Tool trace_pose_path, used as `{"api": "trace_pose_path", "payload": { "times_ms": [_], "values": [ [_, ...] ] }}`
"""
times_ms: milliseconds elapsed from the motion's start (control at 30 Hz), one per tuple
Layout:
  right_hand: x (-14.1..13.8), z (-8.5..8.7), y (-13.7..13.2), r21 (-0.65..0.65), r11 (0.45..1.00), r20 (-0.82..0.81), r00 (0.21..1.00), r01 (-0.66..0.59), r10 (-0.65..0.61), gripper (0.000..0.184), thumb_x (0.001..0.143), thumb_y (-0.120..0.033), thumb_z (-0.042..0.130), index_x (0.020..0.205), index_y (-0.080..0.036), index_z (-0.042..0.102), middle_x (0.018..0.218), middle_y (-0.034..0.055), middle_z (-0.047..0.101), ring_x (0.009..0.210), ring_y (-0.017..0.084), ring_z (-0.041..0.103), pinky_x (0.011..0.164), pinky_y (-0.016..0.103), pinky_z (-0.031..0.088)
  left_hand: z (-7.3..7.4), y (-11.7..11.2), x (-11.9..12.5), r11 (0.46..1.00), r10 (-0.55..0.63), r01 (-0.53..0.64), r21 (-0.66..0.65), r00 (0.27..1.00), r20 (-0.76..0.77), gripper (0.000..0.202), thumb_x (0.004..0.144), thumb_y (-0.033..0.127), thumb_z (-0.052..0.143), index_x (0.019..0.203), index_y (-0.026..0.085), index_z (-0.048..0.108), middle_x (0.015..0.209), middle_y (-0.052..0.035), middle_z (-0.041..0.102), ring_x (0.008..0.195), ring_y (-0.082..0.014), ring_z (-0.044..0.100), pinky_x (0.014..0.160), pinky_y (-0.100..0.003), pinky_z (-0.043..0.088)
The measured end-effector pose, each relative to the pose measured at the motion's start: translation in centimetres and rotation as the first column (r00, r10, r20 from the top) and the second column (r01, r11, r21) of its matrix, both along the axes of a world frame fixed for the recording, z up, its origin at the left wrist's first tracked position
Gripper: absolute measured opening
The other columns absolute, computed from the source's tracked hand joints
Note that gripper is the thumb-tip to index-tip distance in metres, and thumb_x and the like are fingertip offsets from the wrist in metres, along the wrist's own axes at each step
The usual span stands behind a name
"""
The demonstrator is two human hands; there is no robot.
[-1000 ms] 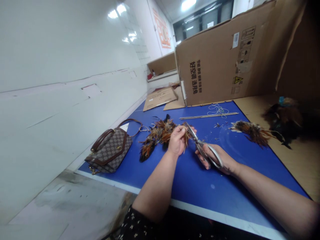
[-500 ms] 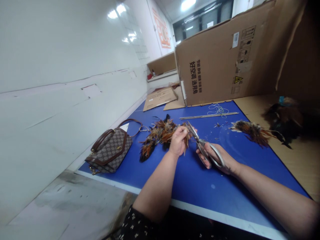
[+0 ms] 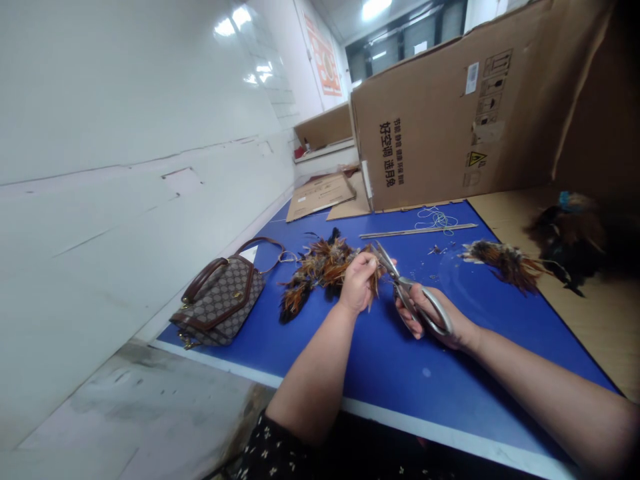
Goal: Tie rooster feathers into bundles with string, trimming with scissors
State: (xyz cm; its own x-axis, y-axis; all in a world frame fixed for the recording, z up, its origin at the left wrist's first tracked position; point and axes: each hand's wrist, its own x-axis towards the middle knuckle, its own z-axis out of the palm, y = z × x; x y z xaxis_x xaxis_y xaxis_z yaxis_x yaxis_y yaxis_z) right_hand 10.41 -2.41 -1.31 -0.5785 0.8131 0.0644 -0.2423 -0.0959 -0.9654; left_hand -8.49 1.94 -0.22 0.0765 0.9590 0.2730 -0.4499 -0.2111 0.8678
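My left hand (image 3: pixel 357 281) pinches a small bunch of brown feathers (image 3: pixel 373 288) near the middle of the blue tabletop (image 3: pixel 390 373). In my right hand (image 3: pixel 440 317) is a pair of metal scissors (image 3: pixel 407 287), fingers and thumb around the handles. Its blades point up and left, close beside the feathers at my left fingertips. Whether the blades touch them I cannot tell. Behind and left of my left hand lies a pile of brown and black feathers (image 3: pixel 315 267). Another feather bundle (image 3: pixel 503 260) rests to the right.
A patterned handbag (image 3: pixel 220 300) stands on the left by the white wall. Toward the back lie a thin stick (image 3: pixel 420 231), tangled string (image 3: pixel 437 220) and flat cardboard (image 3: pixel 320 198). A large cardboard box (image 3: pixel 450 127) stands behind them. Dark feathers (image 3: pixel 567 247) sit far right.
Both hands stay almost in place, with only a slight shift of the right hand and scissors. The feathers on the table have not moved.
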Motion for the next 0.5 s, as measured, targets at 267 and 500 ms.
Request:
{"api": "trace_pose_path", "payload": {
  "times_ms": [267,500],
  "values": [
    [-0.19,0.18,-0.29,0.000,1.000,-0.008,1.000,0.004,-0.004,0.063,0.090,-0.080,0.055,0.092,-0.017,0.059,0.067,-0.0015,0.051,0.047,0.010,0.046,0.044,0.027,0.047,-0.05,-0.10,0.07,1.000,0.000,0.000,-0.017,1.000,-0.007,0.033,0.084,0.045,0.081,0.092,0.019,0.062,0.087,-0.0049,0.071,0.089,-0.0222,0.072,0.087,-0.035,0.054],
    [-0.31,0.05,-0.34,-0.003,1.000,-0.014,1.000,0.005,-0.005,0.063,0.090,-0.081,0.055,0.092,-0.017,0.059,0.067,-0.0018,0.050,0.046,0.010,0.045,0.043,0.027,0.048,0.11,-0.17,0.14,1.000,0.004,-0.005,-0.022,1.000,-0.029,0.037,0.082,0.048,0.082,0.089,0.019,0.060,0.085,-0.0037,0.068,0.091,-0.0237,0.073,0.084,-0.033,0.053]
  ]
}}
